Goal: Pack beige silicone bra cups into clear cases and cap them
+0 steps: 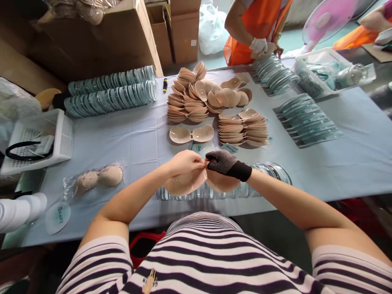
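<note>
- Left hand (185, 162): I am watching its bare fingers pinching narrow on the left cup (183, 183), right at the centre join.
- Right hand (225, 163): gloved, its fingers are closing narrow on the right cup (221, 183), fingertips touching those of the left hand.
- The two cups are hanging just below the fingers, meeting between the fingertips and overlapping a row of clear shells (263, 173) that is lying under and beyond the wrists.
- Done, as I judge it: one joined pair (191, 134) is lying just ahead of the fingers; one bagged pair (98, 177) is sitting well to the left.
- Left, as I judge it: cup stacks (241, 128) and a loose heap (208, 94) are waiting farther ahead, so most of the work is remaining.
- Far side: a person's gloved hand (259, 45) is working at more shells (272, 73).
</note>
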